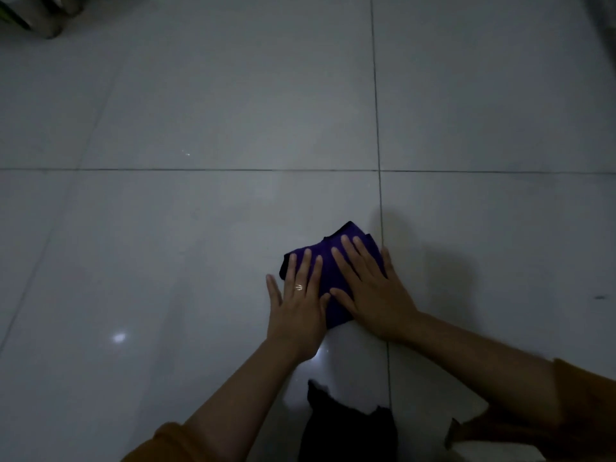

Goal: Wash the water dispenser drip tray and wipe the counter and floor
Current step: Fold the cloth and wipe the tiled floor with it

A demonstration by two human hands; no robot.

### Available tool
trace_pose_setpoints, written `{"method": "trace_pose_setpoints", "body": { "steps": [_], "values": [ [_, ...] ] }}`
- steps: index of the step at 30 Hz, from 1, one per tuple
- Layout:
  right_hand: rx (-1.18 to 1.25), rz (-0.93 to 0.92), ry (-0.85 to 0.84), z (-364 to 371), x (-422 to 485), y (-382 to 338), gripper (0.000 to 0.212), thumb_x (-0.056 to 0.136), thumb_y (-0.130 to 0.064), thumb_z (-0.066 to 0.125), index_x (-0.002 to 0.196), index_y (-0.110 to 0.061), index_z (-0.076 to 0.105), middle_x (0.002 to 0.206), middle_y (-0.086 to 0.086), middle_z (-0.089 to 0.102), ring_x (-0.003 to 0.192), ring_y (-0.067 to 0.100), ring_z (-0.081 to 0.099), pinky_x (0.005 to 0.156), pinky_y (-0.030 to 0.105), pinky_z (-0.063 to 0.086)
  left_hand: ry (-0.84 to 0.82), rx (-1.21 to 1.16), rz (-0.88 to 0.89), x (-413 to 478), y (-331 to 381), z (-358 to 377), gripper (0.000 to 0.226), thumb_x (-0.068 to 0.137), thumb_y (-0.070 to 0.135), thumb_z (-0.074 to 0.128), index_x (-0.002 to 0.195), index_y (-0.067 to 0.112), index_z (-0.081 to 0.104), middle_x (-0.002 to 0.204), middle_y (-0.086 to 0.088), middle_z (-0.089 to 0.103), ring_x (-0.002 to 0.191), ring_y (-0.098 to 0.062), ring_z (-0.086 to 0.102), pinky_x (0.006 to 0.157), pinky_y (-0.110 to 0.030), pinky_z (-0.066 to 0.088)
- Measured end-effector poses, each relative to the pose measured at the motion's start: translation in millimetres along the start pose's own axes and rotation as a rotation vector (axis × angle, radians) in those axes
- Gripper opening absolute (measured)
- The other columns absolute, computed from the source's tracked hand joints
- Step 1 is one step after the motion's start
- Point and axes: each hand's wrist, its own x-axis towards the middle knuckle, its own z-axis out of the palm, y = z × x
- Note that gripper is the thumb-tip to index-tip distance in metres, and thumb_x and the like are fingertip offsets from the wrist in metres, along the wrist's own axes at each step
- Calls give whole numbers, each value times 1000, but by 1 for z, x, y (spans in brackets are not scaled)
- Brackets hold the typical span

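Note:
A folded purple cloth (pixel 328 261) lies on the glossy grey tiled floor (pixel 200 211), just left of a grout line. My left hand (pixel 298 311) presses flat on the cloth's left part, fingers straight and spread, a ring on one finger. My right hand (pixel 370 288) lies flat on the cloth's right part, fingers straight. Both hands cover most of the cloth. The drip tray and the counter are out of sight.
Dim objects (pixel 36 15) stand at the top left corner. Dark fabric (pixel 346 425) hangs at the bottom centre, close to my arms. A small dark speck (pixel 600 297) marks the floor at the right. Grout lines cross near the cloth.

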Motion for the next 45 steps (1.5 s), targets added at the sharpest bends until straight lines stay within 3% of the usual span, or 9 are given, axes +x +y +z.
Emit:
{"method": "trace_pose_setpoints", "body": {
  "steps": [3,7,13,19,22,24,27,37,45],
  "values": [
    [45,37,38,6,-17,-12,66,97,-55,4,148,-14,16,155,8,23,145,13,2,115,45,-1,20,-24,7,-15,-4,11,60,101,40,-2,146,13,26,146,-7,46,147,-26,16,97,-60,34],
    [32,30,66,13,-40,-21,66,98,-55,7,152,-18,7,157,7,22,147,12,-15,115,43,-5,122,48,71,-37,-8,22,57,101,40,0,152,14,-6,150,-7,38,147,-20,-16,110,-60,21],
    [38,58,75,14,-47,-26,64,98,-53,9,150,-16,11,156,7,24,147,11,-14,116,45,-3,151,87,119,-40,-10,23,57,102,41,2,152,14,-3,150,-8,36,147,-19,-17,111,-46,-3],
    [38,82,96,10,-22,-8,63,99,-52,7,152,-17,11,155,8,28,148,15,-4,114,44,-1,65,130,163,-2,-8,10,61,100,42,-2,151,12,14,149,-7,39,147,-23,3,111,-60,24],
    [53,114,49,-6,16,11,69,96,-55,1,150,-14,17,155,10,30,145,19,12,118,48,5,-9,96,179,39,2,-15,76,84,54,-27,148,15,-10,160,-5,-1,146,-25,-18,111,-55,-3],
    [81,114,31,-17,45,26,77,88,-63,-7,150,-18,0,161,5,9,147,15,-4,117,46,-4,-93,32,135,71,8,-32,67,87,57,-19,143,21,-25,157,0,-24,140,-19,-31,109,-50,-19],
    [67,142,-32,-33,94,48,79,84,-62,-6,151,-20,-9,161,3,-10,147,16,-14,113,41,-14,-93,25,95,126,14,-54,58,102,39,10,150,21,-16,159,2,-23,145,-18,-25,112,-53,-17],
    [126,232,-62,-66,255,93,62,101,-44,18,152,-20,-8,160,3,-18,147,18,-18,115,47,-14,-55,45,7,281,1,-111,56,103,34,12,151,22,-15,158,3,-23,145,-18,-25,112,-54,-18],
    [109,145,-207,-67,238,53,63,101,-44,16,151,-19,-13,158,3,-23,146,19,-22,115,47,-14,-48,-75,-75,232,-22,-104,56,103,35,13,152,23,-11,159,3,-20,146,-18,-21,113,-54,-15]
  ]
}}
